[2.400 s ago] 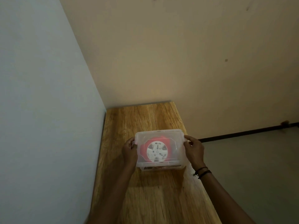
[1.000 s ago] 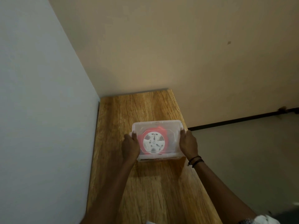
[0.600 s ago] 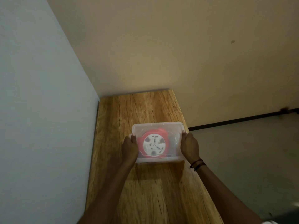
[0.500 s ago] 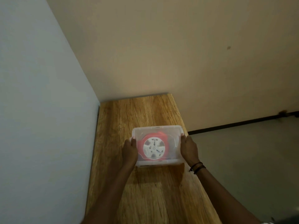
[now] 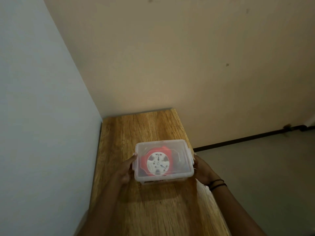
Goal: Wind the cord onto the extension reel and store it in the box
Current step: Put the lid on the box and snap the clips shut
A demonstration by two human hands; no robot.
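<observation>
Wooden shelf [image 5: 146,210] bears the lidded box [image 5: 163,174] with the reel [image 5: 158,163] inside, left hand [image 5: 125,171] and right hand [image 5: 202,171] gripping its ends between their fingers; storing looks nearly done, only letting go remains.

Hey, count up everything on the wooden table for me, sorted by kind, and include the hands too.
Clear plastic box with lid: 1
Red and white extension reel, inside the box: 1
Hands, left hand and right hand, one on each side of the box: 2
Total: 4
</observation>
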